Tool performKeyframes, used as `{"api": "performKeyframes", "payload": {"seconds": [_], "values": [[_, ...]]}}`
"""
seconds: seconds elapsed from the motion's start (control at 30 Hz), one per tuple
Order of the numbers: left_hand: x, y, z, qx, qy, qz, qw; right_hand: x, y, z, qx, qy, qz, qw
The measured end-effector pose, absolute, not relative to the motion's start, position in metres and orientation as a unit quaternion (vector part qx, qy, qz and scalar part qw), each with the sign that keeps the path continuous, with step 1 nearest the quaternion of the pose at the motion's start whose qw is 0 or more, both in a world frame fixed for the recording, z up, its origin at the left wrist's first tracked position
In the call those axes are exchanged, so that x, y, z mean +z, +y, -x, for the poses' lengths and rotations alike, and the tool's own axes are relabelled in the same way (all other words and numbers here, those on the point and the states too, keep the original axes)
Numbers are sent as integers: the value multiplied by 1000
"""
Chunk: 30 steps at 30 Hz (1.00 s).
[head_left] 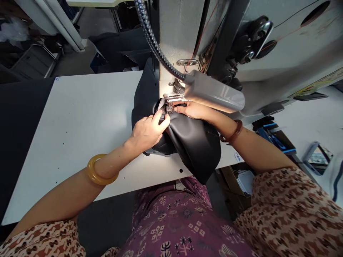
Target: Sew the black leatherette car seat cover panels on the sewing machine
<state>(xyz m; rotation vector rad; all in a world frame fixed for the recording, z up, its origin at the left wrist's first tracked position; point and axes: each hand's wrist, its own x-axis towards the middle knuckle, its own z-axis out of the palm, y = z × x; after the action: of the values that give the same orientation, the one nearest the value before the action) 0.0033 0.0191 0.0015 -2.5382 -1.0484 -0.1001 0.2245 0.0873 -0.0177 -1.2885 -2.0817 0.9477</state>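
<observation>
Two hands on one black leather piece (197, 144) at a sewing machine (281, 53). The piece lies on the white table (80, 117), bunched up under the presser foot (168, 105), lit by the machine's lamp (214, 93).

Left hand (148, 130), yellow bangle (100, 175) on the wrist: fingers curled shut over a fold of the piece, just left of the foot. Right hand (191, 109), brown bangle (232, 132) on the wrist: fingers laid along the piece right beside the foot. Whether they pinch the edge or only press down, cannot tell; the lamp hides part of them.

Progress, as a judgement: a faint stitched line shows on the draped part, so some seam looks done. The edge between the two hands sits at the foot and looks like the stretch in work. How much edge is left unsewn cannot be read, since folds hide it.

Lie of the piece: long axis runs from behind the machine, past the foot, toward the person and to the right. Near end hangs over the table's front edge, pointing down at the lap.
</observation>
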Motion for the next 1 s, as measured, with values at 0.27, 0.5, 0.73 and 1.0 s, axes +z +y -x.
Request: {"api": "performKeyframes", "payload": {"seconds": [0.27,0.5,0.73,1.0], "values": [[1,19,-2,-30,-373,905,203,-24,87,-229,330,-767,473,280],[2,19,-2,-13,-382,905,188,-23,85,-226,313,-759,503,269],[1,18,-2,-6,-385,908,166,-3,73,-217,276,-787,508,216],[1,18,-3,-4,-386,908,160,10,63,-214,248,-781,545,179]]}}
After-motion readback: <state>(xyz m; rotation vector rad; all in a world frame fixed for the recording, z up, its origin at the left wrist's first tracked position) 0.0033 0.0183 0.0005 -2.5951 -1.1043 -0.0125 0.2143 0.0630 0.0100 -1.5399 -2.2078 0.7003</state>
